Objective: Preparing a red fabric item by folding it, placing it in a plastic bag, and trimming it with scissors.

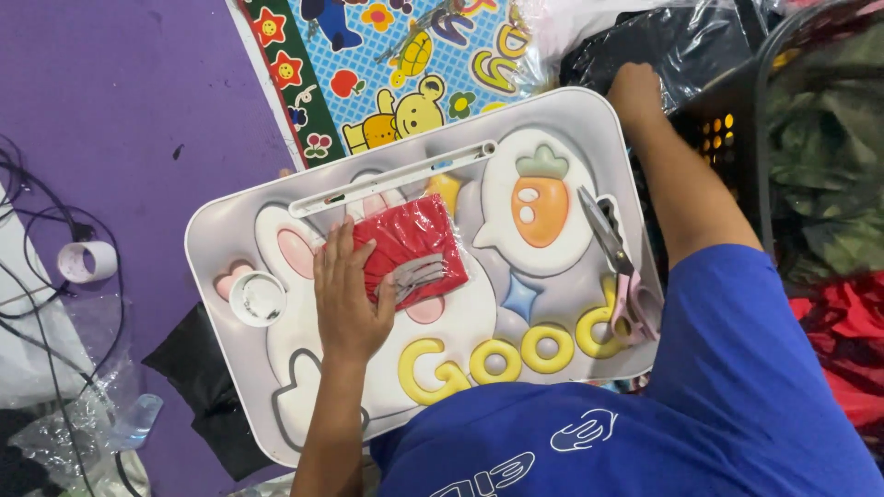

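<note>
My left hand [348, 299] lies flat, fingers stretched, on the left part of a red folded item in a clear plastic packet [419, 247]. The packet rests on a white lap tray [216, 235] printed with a rabbit, a carrot and yellow letters. My right hand [635, 90] reaches past the tray's far right corner to a black plastic bag [681, 41]; its fingers are hidden. Pink-handled scissors [619, 271] lie on the tray's right side. A small white tape roll [258, 299] sits on the tray just left of my left hand.
A second tape roll [87, 260] and black cables [41, 304] lie on the purple floor at left. A colourful cartoon mat [387, 64] is beyond the tray. Dark fabric [198, 368] sticks out under the tray. A basket of clothes [824, 156] stands at right.
</note>
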